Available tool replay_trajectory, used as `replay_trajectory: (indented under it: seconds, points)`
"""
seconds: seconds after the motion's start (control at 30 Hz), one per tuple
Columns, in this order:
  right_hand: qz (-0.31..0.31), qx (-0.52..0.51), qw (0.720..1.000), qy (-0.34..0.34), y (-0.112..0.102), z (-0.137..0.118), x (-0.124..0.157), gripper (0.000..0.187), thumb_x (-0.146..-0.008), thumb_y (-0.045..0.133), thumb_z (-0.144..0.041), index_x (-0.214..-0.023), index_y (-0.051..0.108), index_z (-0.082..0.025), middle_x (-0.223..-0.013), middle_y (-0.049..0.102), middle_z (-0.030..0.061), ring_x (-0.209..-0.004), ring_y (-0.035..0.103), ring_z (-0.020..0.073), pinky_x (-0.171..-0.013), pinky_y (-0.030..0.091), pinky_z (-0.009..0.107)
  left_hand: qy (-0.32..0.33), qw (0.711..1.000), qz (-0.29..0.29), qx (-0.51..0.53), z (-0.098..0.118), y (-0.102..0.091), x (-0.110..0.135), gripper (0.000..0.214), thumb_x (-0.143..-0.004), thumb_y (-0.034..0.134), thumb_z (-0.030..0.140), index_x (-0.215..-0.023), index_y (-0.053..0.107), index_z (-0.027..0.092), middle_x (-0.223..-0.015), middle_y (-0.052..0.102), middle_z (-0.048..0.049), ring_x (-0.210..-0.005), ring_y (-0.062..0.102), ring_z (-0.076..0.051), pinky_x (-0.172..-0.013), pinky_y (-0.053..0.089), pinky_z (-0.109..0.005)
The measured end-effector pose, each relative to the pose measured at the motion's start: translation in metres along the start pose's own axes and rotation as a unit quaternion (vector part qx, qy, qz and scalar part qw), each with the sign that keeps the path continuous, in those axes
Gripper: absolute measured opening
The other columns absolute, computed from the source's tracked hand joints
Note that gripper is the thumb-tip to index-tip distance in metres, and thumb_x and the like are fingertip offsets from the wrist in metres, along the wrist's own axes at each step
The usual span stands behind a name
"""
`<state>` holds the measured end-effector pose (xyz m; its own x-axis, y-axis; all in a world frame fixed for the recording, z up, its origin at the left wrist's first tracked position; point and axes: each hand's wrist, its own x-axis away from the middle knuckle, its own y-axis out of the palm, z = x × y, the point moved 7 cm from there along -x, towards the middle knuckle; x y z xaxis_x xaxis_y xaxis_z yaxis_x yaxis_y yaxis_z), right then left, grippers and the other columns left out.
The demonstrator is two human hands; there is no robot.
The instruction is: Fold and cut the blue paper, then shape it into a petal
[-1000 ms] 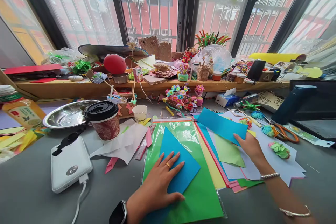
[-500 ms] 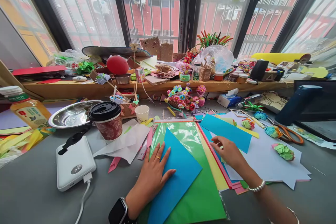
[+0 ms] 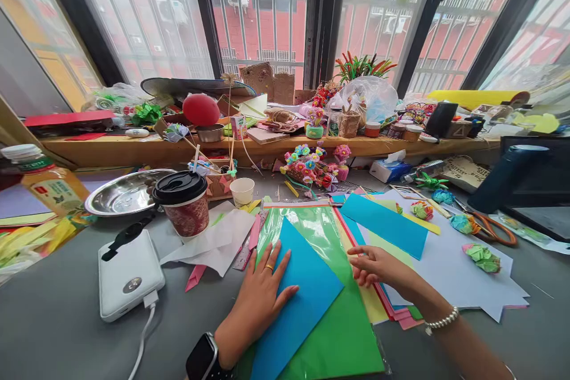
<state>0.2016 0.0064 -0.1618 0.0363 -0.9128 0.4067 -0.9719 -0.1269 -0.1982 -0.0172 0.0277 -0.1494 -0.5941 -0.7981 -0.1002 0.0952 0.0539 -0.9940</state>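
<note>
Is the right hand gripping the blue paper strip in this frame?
No, the blue paper strip lies on other papers, with a visible gap between it and the right hand.

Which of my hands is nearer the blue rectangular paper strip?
Right. Your right hand is just below the strip in view; your left hand lies farther left, on the pointed blue paper.
</note>
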Motion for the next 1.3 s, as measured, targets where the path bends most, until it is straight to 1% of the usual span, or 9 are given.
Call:
replay_trajectory:
  seconds: [0.07,0.23,0.33,0.47,0.77,0.9,0.97,1.07,1.3]
  points:
    - [-0.021,-0.003,1.000,0.007,0.005,0.002,0.000,0.031,-0.077,0.053,-0.035,-0.095,0.049,-0.010,-0.058,0.059,0.0003,-0.048,0.054,0.0083,-0.045,0.041,0.018,-0.001,1.000,-0.005,-0.008,0.000,0.000,0.000,0.062,-0.082,0.022,0.058,-0.132,0.027,0.022,-0.139,0.022,-0.0109,-0.126,0.021,-0.030,-0.098,0.024,-0.054]
    - [0.054,0.003,0.999,0.007,0.001,0.007,-0.003,0.035,-0.075,0.055,-0.029,-0.101,0.043,-0.009,-0.053,0.058,-0.0015,-0.041,0.051,0.0086,-0.040,0.039,0.018,0.007,1.000,0.008,-0.026,0.001,-0.002,0.000,0.061,-0.083,0.022,0.057,-0.132,0.028,0.022,-0.138,0.024,-0.0108,-0.126,0.024,-0.030,-0.098,0.026,-0.053]
    - [0.010,-0.065,0.997,0.033,0.005,0.013,-0.001,0.034,-0.076,0.054,-0.031,-0.101,0.044,-0.010,-0.051,0.056,-0.0029,-0.038,0.047,0.0060,-0.036,0.033,0.015,0.012,0.999,0.023,-0.037,0.000,-0.003,0.000,0.060,-0.082,0.023,0.058,-0.131,0.029,0.023,-0.137,0.027,-0.0104,-0.125,0.026,-0.029,-0.097,0.028,-0.052]
    - [-0.035,-0.111,0.992,0.043,0.004,0.016,0.005,0.026,-0.075,0.055,-0.035,-0.086,0.052,-0.012,-0.051,0.054,-0.0033,-0.036,0.042,0.0014,-0.033,0.027,0.011,0.016,0.999,0.012,-0.029,0.000,-0.001,0.001,0.061,-0.082,0.022,0.058,-0.131,0.029,0.024,-0.137,0.027,-0.0097,-0.125,0.026,-0.029,-0.097,0.028,-0.052]
    - [-0.036,-0.005,0.999,0.033,0.008,0.010,0.002,0.034,-0.074,0.049,-0.046,-0.059,0.044,-0.016,-0.041,0.047,-0.0053,-0.029,0.034,0.0015,-0.029,0.020,0.014,0.035,0.999,-0.022,-0.010,-0.002,-0.002,0.003,0.060,-0.083,0.019,0.057,-0.133,0.022,0.024,-0.140,0.020,-0.0078,-0.127,0.021,-0.027,-0.099,0.024,-0.052]
    - [0.014,0.076,0.996,-0.036,0.005,-0.001,-0.011,0.028,-0.075,0.047,-0.042,-0.064,0.046,-0.017,-0.050,0.054,-0.0021,-0.038,0.047,0.0069,-0.036,0.033,0.018,0.050,0.998,-0.009,-0.020,0.000,-0.003,0.006,0.060,-0.083,0.022,0.057,-0.133,0.021,0.024,-0.140,0.020,-0.0078,-0.127,0.024,-0.027,-0.099,0.026,-0.050]
    - [0.095,0.163,0.977,-0.096,-0.006,-0.010,-0.017,0.021,-0.076,0.046,-0.036,-0.076,0.051,-0.015,-0.065,0.061,0.0027,-0.054,0.058,0.0122,-0.047,0.043,0.022,0.057,0.998,0.010,-0.027,0.002,-0.004,0.010,0.060,-0.083,0.024,0.057,-0.133,0.021,0.025,-0.139,0.022,-0.0077,-0.126,0.026,-0.027,-0.098,0.028,-0.050]
    - [0.176,0.285,0.931,-0.144,-0.016,-0.022,-0.025,0.024,-0.078,0.045,-0.030,-0.091,0.053,-0.012,-0.090,0.062,0.0098,-0.075,0.061,0.0163,-0.061,0.047,0.026,0.063,0.997,0.031,-0.031,0.005,-0.002,0.017,0.060,-0.082,0.028,0.056,-0.134,0.019,0.026,-0.139,0.024,-0.0076,-0.126,0.027,-0.028,-0.097,0.029,-0.050]
    - [0.187,0.429,0.859,-0.206,-0.002,-0.080,-0.066,0.020,-0.081,0.048,-0.021,-0.095,0.058,-0.012,-0.100,0.059,0.0102,-0.097,0.052,0.0212,-0.085,0.038,0.032,0.052,0.998,0.015,-0.007,0.007,0.001,0.022,0.060,-0.083,0.029,0.055,-0.134,0.019,0.026,-0.140,0.022,-0.0083,-0.126,0.023,-0.030,-0.096,0.027,-0.055]
